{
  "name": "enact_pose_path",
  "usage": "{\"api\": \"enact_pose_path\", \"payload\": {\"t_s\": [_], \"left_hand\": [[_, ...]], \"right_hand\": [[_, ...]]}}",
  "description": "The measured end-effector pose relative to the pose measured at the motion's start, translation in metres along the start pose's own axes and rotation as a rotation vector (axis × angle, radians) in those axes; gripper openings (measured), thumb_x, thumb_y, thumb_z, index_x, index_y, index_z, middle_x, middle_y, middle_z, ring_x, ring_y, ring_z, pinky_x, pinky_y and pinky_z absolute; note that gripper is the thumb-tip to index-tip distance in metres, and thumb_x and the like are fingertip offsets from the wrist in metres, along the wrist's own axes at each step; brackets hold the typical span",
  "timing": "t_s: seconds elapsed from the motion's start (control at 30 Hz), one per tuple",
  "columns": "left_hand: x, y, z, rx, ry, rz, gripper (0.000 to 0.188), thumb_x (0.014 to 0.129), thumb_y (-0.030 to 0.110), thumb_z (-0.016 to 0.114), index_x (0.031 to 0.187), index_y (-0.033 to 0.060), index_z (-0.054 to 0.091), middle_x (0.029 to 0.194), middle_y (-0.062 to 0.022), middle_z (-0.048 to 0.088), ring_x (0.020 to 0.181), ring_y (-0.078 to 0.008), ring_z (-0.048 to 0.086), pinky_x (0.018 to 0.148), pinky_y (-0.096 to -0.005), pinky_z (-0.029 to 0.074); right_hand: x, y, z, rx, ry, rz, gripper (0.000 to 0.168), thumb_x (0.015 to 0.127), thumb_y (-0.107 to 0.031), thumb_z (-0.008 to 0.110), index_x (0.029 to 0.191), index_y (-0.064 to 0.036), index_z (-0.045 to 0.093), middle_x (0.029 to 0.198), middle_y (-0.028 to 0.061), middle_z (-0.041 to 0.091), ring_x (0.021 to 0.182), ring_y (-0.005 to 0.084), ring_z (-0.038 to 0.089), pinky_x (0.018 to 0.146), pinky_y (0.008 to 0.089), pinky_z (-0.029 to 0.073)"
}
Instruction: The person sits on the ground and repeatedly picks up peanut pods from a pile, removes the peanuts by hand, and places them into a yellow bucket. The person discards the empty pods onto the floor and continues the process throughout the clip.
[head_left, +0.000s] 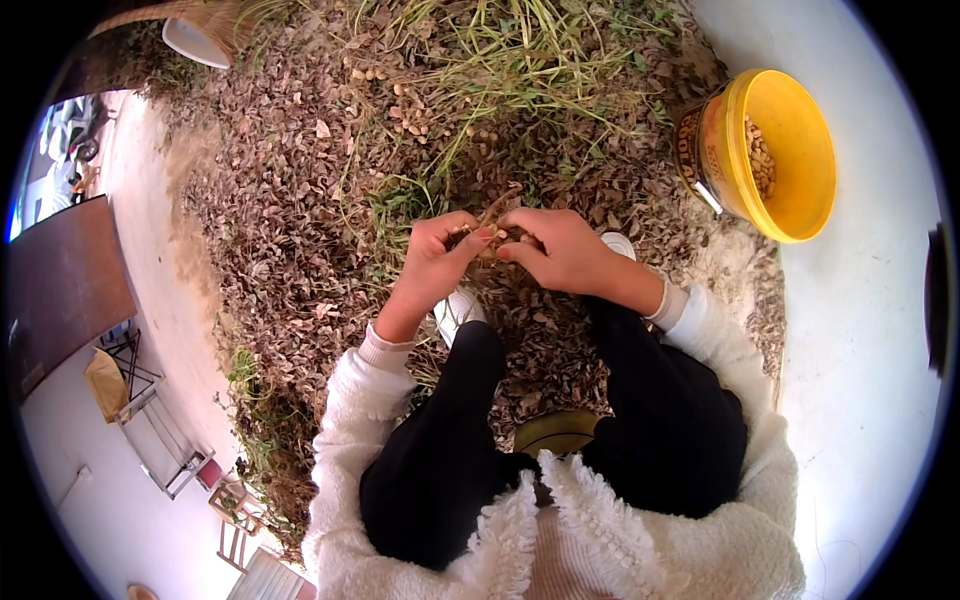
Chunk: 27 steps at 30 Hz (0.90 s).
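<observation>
Both hands meet above the leaf litter, between the white shoes. My left hand (442, 251) pinches a small cluster of peanut pods and roots (491, 232) between thumb and fingers. On the cluster's other side, my right hand (555, 247) has its thumb and fingers closed on pods too. A brown stem points up from between the fingertips. Loose peanut pods (409, 124) lie on the dry leaves farther out. To the right stands a yellow plastic bucket (810, 150), tilted, with shelled-looking or whole peanuts (759, 159) inside; which of these cannot be told.
Green peanut stalks (525, 67) are heaped at the top, over dry leaves (277, 225). A pale wall or floor surface (847, 337) borders the right side. Folding frames (150, 442) and a wooden chair (232, 525) stand at lower left. A white bowl-like object (196, 43) lies at upper left.
</observation>
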<state>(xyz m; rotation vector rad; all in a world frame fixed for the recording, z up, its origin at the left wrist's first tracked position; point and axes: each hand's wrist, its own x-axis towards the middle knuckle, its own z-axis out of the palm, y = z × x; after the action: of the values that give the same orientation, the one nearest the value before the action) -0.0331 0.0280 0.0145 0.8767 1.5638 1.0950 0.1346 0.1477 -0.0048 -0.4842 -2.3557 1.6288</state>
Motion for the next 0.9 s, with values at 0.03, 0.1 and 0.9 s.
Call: {"api": "enact_pose_path", "payload": {"t_s": [0.03, 0.1, 0.9], "left_hand": [[0.001, -0.003, 0.001, 0.094, 0.009, 0.065, 0.014, 0.091, 0.011, 0.063, 0.082, -0.0006, 0.065, 0.068, 0.0020, 0.058, 0.063, -0.0023, 0.049, 0.052, -0.0206, 0.037], [0.003, -0.010, 0.005, 0.123, 0.063, 0.086, 0.017, 0.092, 0.012, 0.063, 0.082, -0.0009, 0.064, 0.066, 0.0020, 0.056, 0.061, -0.0021, 0.046, 0.050, -0.0214, 0.034], [-0.002, 0.000, 0.021, -0.207, -0.031, -0.142, 0.021, 0.096, 0.014, 0.057, 0.083, -0.0013, 0.061, 0.073, -0.0025, 0.061, 0.061, -0.0062, 0.056, 0.056, -0.0220, 0.046]], "right_hand": [[0.001, -0.002, 0.002, -0.130, 0.050, -0.096, 0.025, 0.086, -0.025, 0.067, 0.091, -0.003, 0.057, 0.068, 0.0097, 0.056, 0.061, 0.0235, 0.058, 0.053, 0.0359, 0.043], [0.000, -0.005, 0.002, -0.113, 0.010, -0.072, 0.028, 0.084, -0.029, 0.068, 0.084, -0.004, 0.056, 0.070, 0.0123, 0.058, 0.068, 0.0308, 0.060, 0.057, 0.0395, 0.045], [0.003, 0.054, -0.011, -0.209, 0.631, -0.030, 0.012, 0.084, -0.011, 0.064, 0.077, -0.002, 0.066, 0.059, 0.0052, 0.055, 0.049, 0.0087, 0.045, 0.048, 0.0265, 0.039]]}}
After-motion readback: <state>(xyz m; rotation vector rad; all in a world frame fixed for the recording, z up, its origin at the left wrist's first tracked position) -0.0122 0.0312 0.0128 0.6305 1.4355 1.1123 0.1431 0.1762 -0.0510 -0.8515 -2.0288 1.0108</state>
